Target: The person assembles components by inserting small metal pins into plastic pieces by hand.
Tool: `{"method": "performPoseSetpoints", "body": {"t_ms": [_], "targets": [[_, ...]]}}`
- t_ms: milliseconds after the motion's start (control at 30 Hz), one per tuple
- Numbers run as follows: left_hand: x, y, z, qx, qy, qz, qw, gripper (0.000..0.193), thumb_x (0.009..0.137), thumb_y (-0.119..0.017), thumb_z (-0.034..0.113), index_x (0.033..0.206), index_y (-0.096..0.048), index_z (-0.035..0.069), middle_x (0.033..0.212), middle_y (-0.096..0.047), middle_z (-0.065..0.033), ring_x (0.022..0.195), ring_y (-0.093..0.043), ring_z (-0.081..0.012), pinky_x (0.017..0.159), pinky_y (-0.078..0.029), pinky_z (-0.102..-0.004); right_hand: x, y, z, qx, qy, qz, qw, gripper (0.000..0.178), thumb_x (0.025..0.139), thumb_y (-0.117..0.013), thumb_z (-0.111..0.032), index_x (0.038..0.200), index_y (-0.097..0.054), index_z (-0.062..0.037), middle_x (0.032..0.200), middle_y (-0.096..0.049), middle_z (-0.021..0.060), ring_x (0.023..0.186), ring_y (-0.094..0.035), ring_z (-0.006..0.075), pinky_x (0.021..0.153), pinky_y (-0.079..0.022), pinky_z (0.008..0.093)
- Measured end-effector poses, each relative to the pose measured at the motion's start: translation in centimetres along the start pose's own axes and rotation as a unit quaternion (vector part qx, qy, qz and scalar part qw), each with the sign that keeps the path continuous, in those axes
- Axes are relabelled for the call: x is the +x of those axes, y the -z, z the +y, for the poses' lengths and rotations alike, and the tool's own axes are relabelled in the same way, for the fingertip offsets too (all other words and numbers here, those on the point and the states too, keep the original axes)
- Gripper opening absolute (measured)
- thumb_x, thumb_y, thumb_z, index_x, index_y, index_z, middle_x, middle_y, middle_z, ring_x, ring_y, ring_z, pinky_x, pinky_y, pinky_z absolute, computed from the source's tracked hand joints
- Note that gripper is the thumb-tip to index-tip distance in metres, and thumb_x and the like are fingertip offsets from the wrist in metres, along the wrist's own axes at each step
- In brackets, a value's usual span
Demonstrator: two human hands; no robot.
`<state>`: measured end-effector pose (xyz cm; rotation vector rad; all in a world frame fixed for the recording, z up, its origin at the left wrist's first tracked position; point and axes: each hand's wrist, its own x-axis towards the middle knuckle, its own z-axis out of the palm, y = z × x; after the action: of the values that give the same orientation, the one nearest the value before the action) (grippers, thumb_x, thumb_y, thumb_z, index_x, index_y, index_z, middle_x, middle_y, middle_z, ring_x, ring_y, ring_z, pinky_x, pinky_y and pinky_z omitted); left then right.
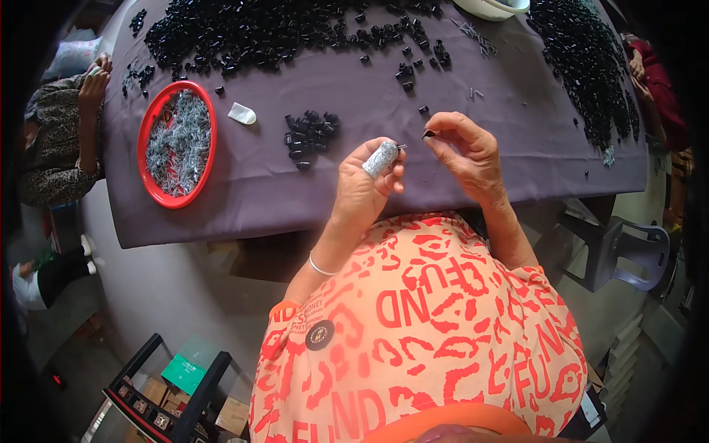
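Note:
Above the near edge of the cloth, my left hand (362, 181) is closed with its fingers curled. A grey speckled sleeve (381, 159) lies across it; whether it is worn on a digit or held, I cannot tell. At its tip a thin metal pin (401, 146) pokes out from the fingers. To the right, my right hand (471, 156) pinches a small black cap (428, 135) between thumb and forefinger, a short gap away from the pin. A small pile of black caps (309, 136) sits left of my hands, beside a white finger cot (242, 113).
A red oval basin (210, 151) of metal pins (177, 144) stands at left. Heaped black caps (221, 33) cover the far side, with another heap (583, 66) at right. A pale bowl (491, 9) is at the back. People sit at both sides; a grey chair (620, 251) stands right.

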<state>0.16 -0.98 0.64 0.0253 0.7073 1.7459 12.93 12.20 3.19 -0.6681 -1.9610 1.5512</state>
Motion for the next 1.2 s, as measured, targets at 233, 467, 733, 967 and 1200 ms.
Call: {"method": "performPoseSetpoints", "body": {"t_ms": [233, 467, 733, 967, 1200], "targets": [[-0.8, -1.0, -0.1, 0.022, -0.033, -0.012, 0.999, 0.016, 0.091, -0.058, 0.012, 0.103, -0.057, 0.001, 0.091, -0.063, -0.0102, 0.071, -0.06, -0.0123, 0.056, -0.051, -0.0241, -1.1, 0.2, -2.4, 0.208, -0.139, -0.055, 0.967, 0.018, 0.081, -0.063, 0.008, 0.098, -0.062, 0.0014, 0.094, -0.059, 0.0039, 0.087, -0.057, 0.0092, 0.077, -0.046, 0.0214], [-1.5, -1.7, 0.1, 0.093, -0.064, -0.003, 0.994, 0.014, 0.09, -0.06, 0.013, 0.098, -0.06, 0.001, 0.086, -0.064, -0.0075, 0.07, -0.061, -0.0112, 0.057, -0.051, -0.0247, -1.9, -1.2, -3.3, 0.058, 0.011, -0.002, 0.998, 0.019, 0.079, -0.064, 0.011, 0.096, -0.062, 0.0034, 0.091, -0.06, 0.0064, 0.083, -0.057, 0.0105, 0.074, -0.046, 0.0215], [-1.6, -1.4, 0.1, 0.128, -0.081, -0.013, 0.988, 0.016, 0.089, -0.061, 0.012, 0.099, -0.06, 0.0, 0.086, -0.065, -0.0065, 0.071, -0.061, -0.0115, 0.058, -0.051, -0.0251, -2.0, -0.8, -3.2, -0.01, 0.037, 0.006, 0.999, 0.019, 0.078, -0.064, 0.012, 0.095, -0.062, 0.0038, 0.09, -0.061, 0.0071, 0.083, -0.057, 0.0116, 0.073, -0.046, 0.0226], [-1.5, -1.5, 0.1, 0.145, -0.095, 0.001, 0.985, 0.018, 0.087, -0.064, 0.012, 0.099, -0.061, 0.0, 0.085, -0.064, -0.0066, 0.068, -0.06, -0.0112, 0.057, -0.049, -0.0245, -2.0, -1.0, -3.0, -0.014, 0.045, 0.0, 0.999, 0.02, 0.077, -0.064, 0.012, 0.096, -0.063, 0.0034, 0.09, -0.062, 0.0072, 0.083, -0.058, 0.0125, 0.072, -0.046, 0.0233], [-1.7, -1.6, 0.3, 0.16, -0.104, 0.004, 0.982, 0.018, 0.086, -0.065, 0.013, 0.097, -0.062, -0.001, 0.086, -0.064, -0.0061, 0.065, -0.059, -0.0109, 0.055, -0.048, -0.0245, -2.2, -1.0, -2.5, 0.211, -0.128, -0.002, 0.969, 0.016, 0.082, -0.062, 0.007, 0.097, -0.062, 0.0025, 0.093, -0.062, 0.0078, 0.082, -0.061, 0.0127, 0.072, -0.05, 0.0236]]}}
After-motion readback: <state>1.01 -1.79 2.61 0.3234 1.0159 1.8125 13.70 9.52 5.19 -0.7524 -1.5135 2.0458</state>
